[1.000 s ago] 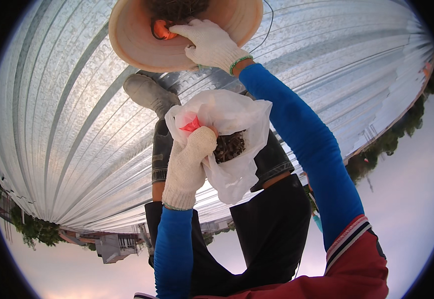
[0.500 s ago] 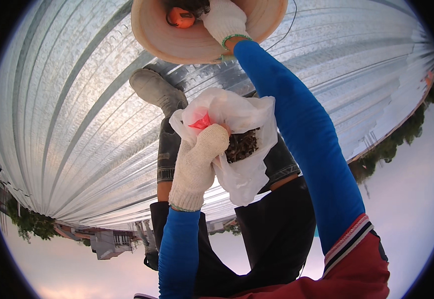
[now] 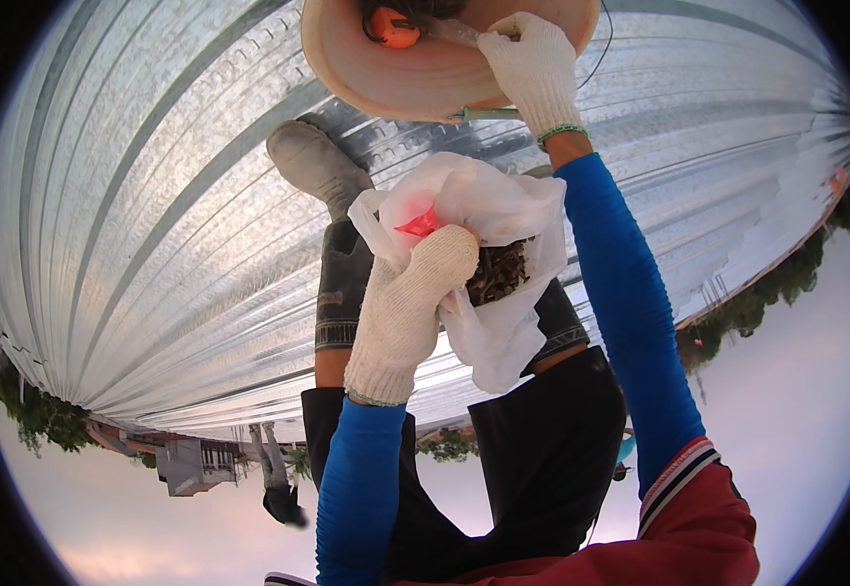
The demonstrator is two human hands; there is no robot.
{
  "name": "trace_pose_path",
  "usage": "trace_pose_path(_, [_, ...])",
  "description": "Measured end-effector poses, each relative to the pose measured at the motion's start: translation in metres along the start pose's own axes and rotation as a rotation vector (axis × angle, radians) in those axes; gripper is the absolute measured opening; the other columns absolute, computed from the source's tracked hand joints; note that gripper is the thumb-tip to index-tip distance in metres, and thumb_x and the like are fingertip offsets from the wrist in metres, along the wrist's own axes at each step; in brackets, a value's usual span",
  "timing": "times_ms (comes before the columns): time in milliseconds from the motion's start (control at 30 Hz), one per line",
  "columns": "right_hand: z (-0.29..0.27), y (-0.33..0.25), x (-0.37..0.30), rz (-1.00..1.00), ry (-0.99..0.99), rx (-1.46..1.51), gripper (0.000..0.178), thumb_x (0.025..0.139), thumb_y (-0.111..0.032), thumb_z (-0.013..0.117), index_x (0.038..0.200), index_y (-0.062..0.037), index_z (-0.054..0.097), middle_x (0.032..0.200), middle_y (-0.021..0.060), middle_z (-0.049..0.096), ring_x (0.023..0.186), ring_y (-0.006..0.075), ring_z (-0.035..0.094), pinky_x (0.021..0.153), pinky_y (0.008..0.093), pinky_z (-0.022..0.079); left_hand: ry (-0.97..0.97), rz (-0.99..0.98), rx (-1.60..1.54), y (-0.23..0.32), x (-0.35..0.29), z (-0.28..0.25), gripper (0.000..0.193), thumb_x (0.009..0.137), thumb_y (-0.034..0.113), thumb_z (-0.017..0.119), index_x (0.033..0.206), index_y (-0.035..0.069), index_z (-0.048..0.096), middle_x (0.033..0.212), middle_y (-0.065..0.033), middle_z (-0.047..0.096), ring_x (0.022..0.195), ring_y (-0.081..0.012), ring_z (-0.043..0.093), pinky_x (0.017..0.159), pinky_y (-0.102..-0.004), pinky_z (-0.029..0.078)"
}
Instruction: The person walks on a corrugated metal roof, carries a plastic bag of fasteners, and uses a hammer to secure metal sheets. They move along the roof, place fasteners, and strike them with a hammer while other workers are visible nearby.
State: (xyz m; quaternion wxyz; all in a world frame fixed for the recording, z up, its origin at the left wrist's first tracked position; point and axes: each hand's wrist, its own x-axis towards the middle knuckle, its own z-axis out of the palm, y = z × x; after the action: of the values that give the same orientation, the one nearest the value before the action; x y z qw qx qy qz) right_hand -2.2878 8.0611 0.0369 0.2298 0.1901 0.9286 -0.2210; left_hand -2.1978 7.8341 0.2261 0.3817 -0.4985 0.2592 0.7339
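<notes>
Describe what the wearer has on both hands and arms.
Both hands wear cream knit work gloves. The left hand has a thin greenish band at the glove's cuff. The right hand has a brighter green band at the glove's cuff. Tight bright blue sleeves cover both forearms. Near the right shoulder sits a red garment with a dark and white striped cuff.
</notes>
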Motion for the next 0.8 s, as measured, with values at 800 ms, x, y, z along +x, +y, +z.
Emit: trace_pose_path(800, [0.026,-0.021,0.043,-0.318,-0.107,-0.495,0.025,0.088,-0.027,0.077,0.104,-0.0083,0.070,0.109,0.0181,0.070,0.098,0.0379,0.072,0.086,0.0492,0.059,-0.144,-0.014,-0.058,0.015,-0.001,0.011,0.040,0.100,0.018,0.078,0.134,0.005,0.061,0.120,-0.0037,0.070,0.105,-0.0118,0.068,0.092,-0.0295,0.057])
